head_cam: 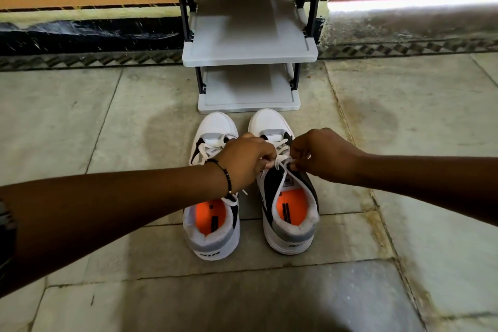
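Just below the middle of the frame, the left hand [249, 162] and right hand [323, 155] met over the shoe [293, 213] on the right of the pair, each pinching the white lace [281, 163] in curled fingers [265, 160] closed tight on it. The step looked like tying the knot; next, the loops would likely need pulling apart evenly. The other shoe [213, 234] stood just beside, the grey rack [250, 51] above both.

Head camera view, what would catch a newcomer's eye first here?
Two hands meet mid-frame: the left hand and right hand both pinch the white laces of one sneaker on the stone floor. Its twin stands just left of it, both showing bright orange insoles. Right past their toes stands a grey shoe rack.
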Motion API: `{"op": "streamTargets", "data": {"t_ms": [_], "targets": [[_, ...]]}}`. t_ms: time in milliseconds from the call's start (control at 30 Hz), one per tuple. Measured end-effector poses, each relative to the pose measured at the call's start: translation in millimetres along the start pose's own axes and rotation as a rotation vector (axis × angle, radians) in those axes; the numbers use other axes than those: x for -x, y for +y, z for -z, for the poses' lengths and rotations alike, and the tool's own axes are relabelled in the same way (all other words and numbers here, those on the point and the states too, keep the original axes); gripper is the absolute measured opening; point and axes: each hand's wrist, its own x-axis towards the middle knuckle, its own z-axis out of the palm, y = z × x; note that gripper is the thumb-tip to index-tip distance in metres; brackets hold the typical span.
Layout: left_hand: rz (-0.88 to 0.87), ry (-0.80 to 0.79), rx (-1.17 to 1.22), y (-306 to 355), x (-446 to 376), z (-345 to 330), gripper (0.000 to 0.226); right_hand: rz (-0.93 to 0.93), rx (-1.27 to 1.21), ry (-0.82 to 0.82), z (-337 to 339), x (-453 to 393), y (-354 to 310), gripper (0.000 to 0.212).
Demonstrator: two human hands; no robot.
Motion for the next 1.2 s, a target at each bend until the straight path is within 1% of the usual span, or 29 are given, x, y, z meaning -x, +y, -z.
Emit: {"op": "streamTargets", "data": {"t_ms": [67, 133, 200, 300, 333, 433, 500, 633, 767, 867, 933, 967, 1000, 1067, 1100, 1167, 1200], "targets": [[-0.021, -0.034, -0.027, 2.4, 0.8, 4.1, 0.01, -0.009, -0.026, 0.02, 4.4, 2.5, 2.5, 0.005], [-0.044, -0.057, -0.092, 7.4, 2.7, 10.1, 0.015, -0.002, -0.042, 0.04, 9.4, 4.4, 6.4, 0.006], [-0.067, -0.09, -0.199, 10.5, 3.4, 17.8, 0.02, 0.05, -0.012, 0.036, 15.3, 8.5, 10.2, 0.006], [-0.083, -0.146, -0.349, 3.5, 4.6, 25.7, 0.021, 0.17, 0.28, -0.013, 19.2, 15.6, 18.6, 0.012], [-0.075, -0.162, -0.37, -0.6, 6.0, 26.5, 0.021, 0.179, 0.357, -0.033, 18.8, 17.7, 21.0, 0.015], [-0.042, -0.206, -0.379, -6.3, 9.9, 25.4, 0.022, 0.162, 0.405, -0.09, 14.4, 21.2, 23.1, 0.019], [-0.05, -0.217, -0.401, -5.0, 9.4, 26.0, 0.022, 0.181, 0.442, -0.088, 14.6, 19.9, 21.6, 0.02], [-0.066, -0.148, -0.407, -7.3, 8.4, 35.9, 0.019, 0.229, 0.426, -0.041, 24.1, 16.2, 20.4, 0.018], [-0.081, -0.204, -0.549, -6.1, 9.4, 40.6, 0.019, 0.25, 0.424, -0.075, 21.4, 19.1, 14.4, 0.019], [-0.131, -0.218, -0.661, -5.5, 8.5, 36.9, 0.018, 0.213, 0.427, -0.094, 16.5, 20.6, 13.7, 0.02], [-0.118, -0.233, -0.677, -5.3, 8.7, 33.4, 0.017, 0.151, 0.348, -0.126, 14.6, 19.6, 13.5, 0.017], [-0.071, -0.254, -0.615, -3.7, 8.8, 32.9, 0.015, 0.087, 0.221, -0.158, 15.7, 18.7, 12.8, 0.014], [-0.002, -0.287, -0.483, -1.5, 8.9, 32.6, 0.015, -0.002, 0.018, -0.209, 18.5, 18.2, 10.7, 0.013], [0.153, -0.366, -0.078, 4.3, 8.3, 32.5, 0.019, -0.133, -0.448, -0.284, 25.9, 17.0, 6.6, 0.014], [0.224, -0.38, 0.154, 6.8, 8.1, 31.9, 0.019, -0.17, -0.628, -0.289, 28.8, 15.6, 5.4, 0.018], [0.363, -0.317, 0.549, 12.8, 8.6, 31.7, 0.023, -0.215, -0.854, -0.247, 31.0, 12.6, 1.9, 0.021], [0.428, -0.274, 0.691, 15.8, 8.8, 31.1, 0.025, -0.224, -0.901, -0.216, 31.1, 10.5, -0.9, 0.021]]}}
